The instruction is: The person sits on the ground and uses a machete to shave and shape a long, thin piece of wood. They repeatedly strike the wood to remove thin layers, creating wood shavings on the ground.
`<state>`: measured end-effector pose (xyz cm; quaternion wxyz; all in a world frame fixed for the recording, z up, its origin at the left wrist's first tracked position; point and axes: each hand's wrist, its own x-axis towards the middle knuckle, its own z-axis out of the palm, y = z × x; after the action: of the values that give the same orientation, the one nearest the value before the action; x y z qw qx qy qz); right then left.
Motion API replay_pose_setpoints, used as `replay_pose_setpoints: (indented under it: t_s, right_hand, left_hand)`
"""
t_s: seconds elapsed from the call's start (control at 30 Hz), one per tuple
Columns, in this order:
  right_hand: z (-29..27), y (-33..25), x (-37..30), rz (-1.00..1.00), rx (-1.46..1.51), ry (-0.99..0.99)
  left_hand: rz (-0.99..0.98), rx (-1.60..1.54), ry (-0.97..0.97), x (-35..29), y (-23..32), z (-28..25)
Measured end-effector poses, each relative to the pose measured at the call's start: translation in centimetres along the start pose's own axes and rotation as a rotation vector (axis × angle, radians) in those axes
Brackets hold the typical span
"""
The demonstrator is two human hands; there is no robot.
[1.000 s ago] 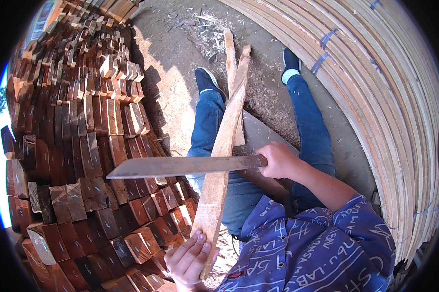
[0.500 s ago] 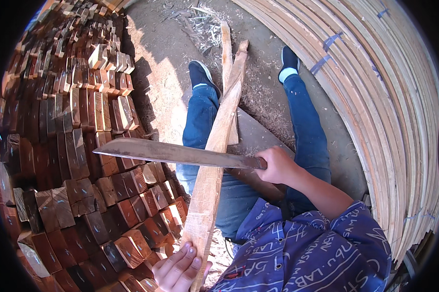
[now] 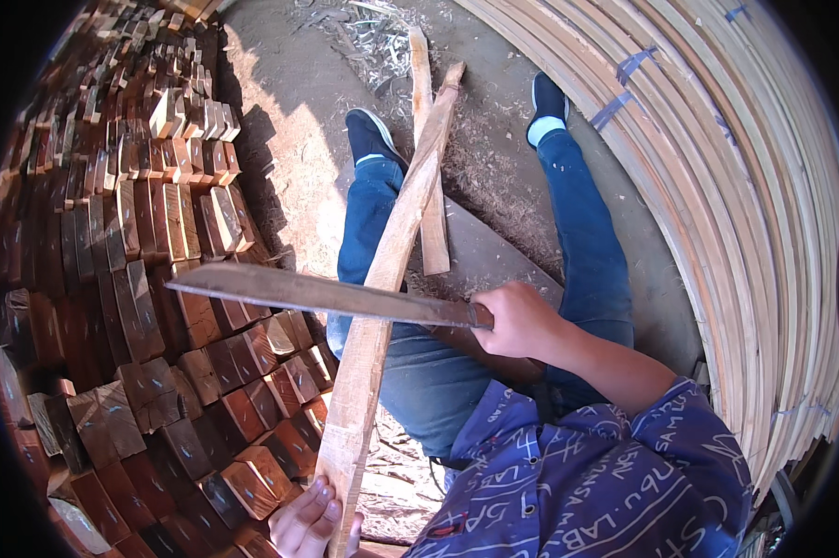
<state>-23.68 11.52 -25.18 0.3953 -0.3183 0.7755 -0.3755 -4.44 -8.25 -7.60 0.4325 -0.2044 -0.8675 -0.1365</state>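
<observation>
A long, wide-bladed machete [image 3: 317, 291] is gripped at its handle by my right hand [image 3: 517, 319], fingers wrapped round it. Its blade points left and lies across the view over a long pale wooden board [image 3: 396, 251]; whether edge and wood touch, I cannot tell. At the board's lower end my left hand [image 3: 305, 521] is closed round it, part of the thumb showing on the far side. The board slants away from me between my legs, its narrow tip beyond my feet. Under it lies a shorter wooden strip [image 3: 432, 223].
Stacked wood blocks [image 3: 150, 391] fill the left side. Tall bundles of long planks [image 3: 699, 186], tied with blue strips, curve along the right. Wood shavings [image 3: 373, 42] litter the ground ahead. A flat dark slab [image 3: 494, 246] lies between my legs.
My left hand and the board's near end have shifted left and slightly down. The machete and my right hand have moved a little left.
</observation>
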Motion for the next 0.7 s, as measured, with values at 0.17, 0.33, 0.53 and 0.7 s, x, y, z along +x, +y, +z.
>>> replay_pose_setpoints:
  t_s: [0.17, 0.33, 0.53, 0.7]
  right_hand:
    - [1.3, 4.0, 2.9, 0.062, -0.065, 0.111]
    - [-0.2, 7.8, 5.6, 0.252, -0.084, 0.153]
    - [0.5, 2.5, 2.9, 0.1, 0.023, 0.066]
    - [0.8, 0.6, 2.7, -0.028, -0.047, 0.004]
  left_hand:
    - [-0.617, 0.121, -0.654, 1.6, 3.1, -5.1]
    - [-0.755, 0.161, -0.614, 1.7, 4.4, -3.8]
    - [-0.675, 0.144, -0.766, 2.3, 3.5, -5.2]
    - [-0.627, 0.123, -0.799, 3.9, 1.9, -5.0]
